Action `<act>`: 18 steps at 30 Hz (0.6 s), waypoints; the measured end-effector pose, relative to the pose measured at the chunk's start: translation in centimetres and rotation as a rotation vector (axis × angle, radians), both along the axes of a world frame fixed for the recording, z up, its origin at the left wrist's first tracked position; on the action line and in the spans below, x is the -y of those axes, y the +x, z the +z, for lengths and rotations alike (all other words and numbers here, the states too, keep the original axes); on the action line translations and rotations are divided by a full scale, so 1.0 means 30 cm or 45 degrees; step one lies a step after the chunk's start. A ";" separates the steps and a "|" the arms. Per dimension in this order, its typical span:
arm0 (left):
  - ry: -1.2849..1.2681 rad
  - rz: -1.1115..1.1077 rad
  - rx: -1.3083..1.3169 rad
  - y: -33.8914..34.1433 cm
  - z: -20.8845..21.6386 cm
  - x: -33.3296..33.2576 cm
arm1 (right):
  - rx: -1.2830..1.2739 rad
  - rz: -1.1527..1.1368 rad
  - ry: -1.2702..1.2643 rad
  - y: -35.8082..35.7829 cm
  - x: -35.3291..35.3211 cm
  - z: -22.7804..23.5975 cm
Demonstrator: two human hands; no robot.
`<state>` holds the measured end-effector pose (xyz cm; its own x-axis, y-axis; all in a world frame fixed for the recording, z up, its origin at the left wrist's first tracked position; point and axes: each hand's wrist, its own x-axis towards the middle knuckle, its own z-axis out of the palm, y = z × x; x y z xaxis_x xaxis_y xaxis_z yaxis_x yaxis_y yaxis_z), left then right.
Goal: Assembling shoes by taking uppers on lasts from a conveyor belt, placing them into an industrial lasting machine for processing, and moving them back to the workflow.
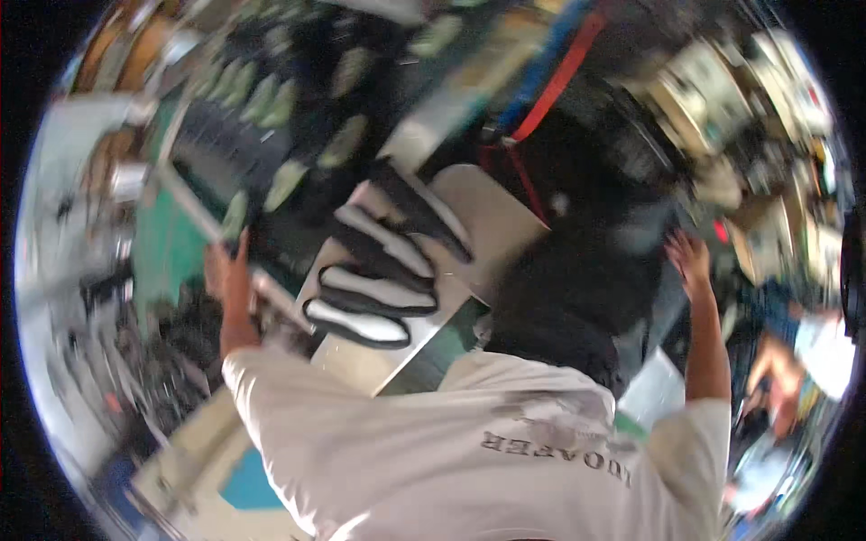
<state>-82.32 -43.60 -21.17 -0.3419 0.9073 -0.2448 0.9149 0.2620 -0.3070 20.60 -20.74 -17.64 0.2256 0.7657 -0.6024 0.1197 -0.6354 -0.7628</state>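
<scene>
My left hand (227, 267) is raised at the left, at the pale edge rail (200, 215) of a rack, just below a green, shoe-shaped piece (236, 215). Blur hides its fingers, so I cannot make out whether it grips anything. Over on the right, my right hand (690, 256) is held out with its fingers apart and nothing in it, beside a dark surface. Between my arms, several dark shoes with white insides (377, 290) lie side by side on a pale board (505, 212).
Rows of green, shoe-shaped pieces (271, 101) fill the dark rack at the upper left. A red bar (561, 79) runs beside a blue one at the top. Cartons (699, 97) stand at the upper right, and another person's arm (774, 370) shows at the far right.
</scene>
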 end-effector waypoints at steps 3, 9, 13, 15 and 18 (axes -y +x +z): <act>-0.020 -0.261 0.038 -0.257 0.184 0.237 | -0.284 -0.099 -0.076 -0.131 -0.117 -0.131; 0.166 0.137 0.881 0.349 0.271 -0.507 | 0.260 -0.264 0.176 0.234 0.331 0.056; -0.115 -0.220 1.280 1.040 0.279 -0.838 | 0.460 -0.962 0.042 0.466 0.952 0.001; -0.211 -0.501 1.281 1.453 0.262 -0.931 | 0.556 -1.272 -0.163 0.468 1.359 -0.073; -0.321 -0.860 1.461 1.957 0.287 -0.977 | 0.642 -1.591 -0.579 0.240 1.967 -0.106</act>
